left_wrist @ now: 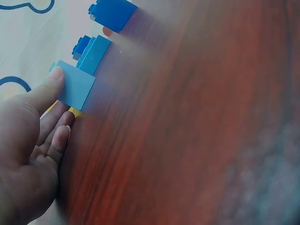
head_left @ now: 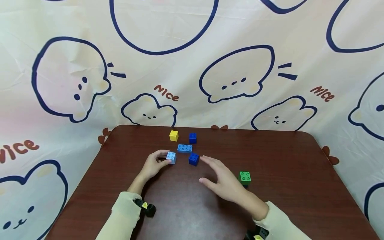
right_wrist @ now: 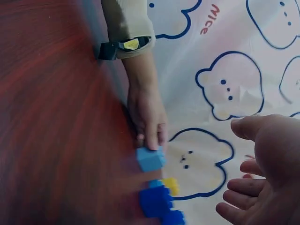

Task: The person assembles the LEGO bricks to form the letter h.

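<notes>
My left hand (head_left: pixel 153 165) pinches a light blue toy brick (head_left: pixel 171 158) between thumb and fingers, studs up, at the table's middle left. In the left wrist view the thumb lies along one side of that brick (left_wrist: pixel 75 85). My right hand (head_left: pixel 224 181) is held with straight fingers and thumb spread apart, holding nothing. Its fingertips are just right of a dark blue brick (head_left: pixel 193 159). A longer medium-blue brick (head_left: pixel 184 148) lies behind these two, between the hands.
Farther back on the brown table (head_left: pixel 288 160) stand a yellow brick (head_left: pixel 174 135) and another dark blue brick (head_left: pixel 193 138). A green brick (head_left: pixel 244 177), with something dark under it, sits beyond the right wrist. A printed cloth (head_left: pixel 186 73) hangs behind the table.
</notes>
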`<state>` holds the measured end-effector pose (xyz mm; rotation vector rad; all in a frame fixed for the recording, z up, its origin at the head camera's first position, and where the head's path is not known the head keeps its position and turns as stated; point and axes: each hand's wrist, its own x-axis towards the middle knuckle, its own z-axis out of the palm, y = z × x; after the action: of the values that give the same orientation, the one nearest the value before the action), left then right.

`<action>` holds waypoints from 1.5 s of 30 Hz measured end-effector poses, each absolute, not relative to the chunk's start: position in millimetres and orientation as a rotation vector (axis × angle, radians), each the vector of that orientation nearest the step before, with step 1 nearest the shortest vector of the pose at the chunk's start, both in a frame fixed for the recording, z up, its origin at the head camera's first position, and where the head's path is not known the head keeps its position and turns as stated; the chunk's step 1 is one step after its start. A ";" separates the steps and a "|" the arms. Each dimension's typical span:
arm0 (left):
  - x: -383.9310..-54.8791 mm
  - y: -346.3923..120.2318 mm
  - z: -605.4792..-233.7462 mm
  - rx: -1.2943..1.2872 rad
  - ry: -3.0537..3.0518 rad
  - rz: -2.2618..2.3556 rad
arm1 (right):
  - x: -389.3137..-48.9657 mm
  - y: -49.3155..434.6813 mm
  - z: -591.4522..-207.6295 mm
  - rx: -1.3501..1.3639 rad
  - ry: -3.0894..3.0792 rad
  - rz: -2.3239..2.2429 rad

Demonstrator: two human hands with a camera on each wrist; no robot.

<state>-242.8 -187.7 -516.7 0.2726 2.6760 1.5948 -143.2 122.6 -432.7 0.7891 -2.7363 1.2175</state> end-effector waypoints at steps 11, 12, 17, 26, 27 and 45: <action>-244.3 -188.2 -517.8 0.312 2.683 1.589 | -173.3 85.5 -474.4 0.593 -2.655 1.446; -244.2 -188.3 -517.8 0.310 2.683 1.587 | -175.7 83.3 -477.3 0.575 -2.642 1.461; -243.9 -188.6 -518.0 0.315 2.686 1.582 | -187.5 75.2 -494.2 0.489 -2.560 1.535; -243.6 -187.9 -518.4 0.335 2.698 1.576 | -200.1 65.9 -514.6 0.247 -2.411 1.673; -243.6 -187.9 -518.4 0.335 2.698 1.576 | -201.4 65.5 -514.8 0.231 -2.410 1.682; -242.7 -187.2 -517.5 0.312 2.700 1.569 | -215.4 62.5 -525.2 0.126 -2.376 1.801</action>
<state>-242.7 -187.2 -517.5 0.3115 2.7004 1.5692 -215.4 62.5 -525.2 0.1264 -2.3764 1.8011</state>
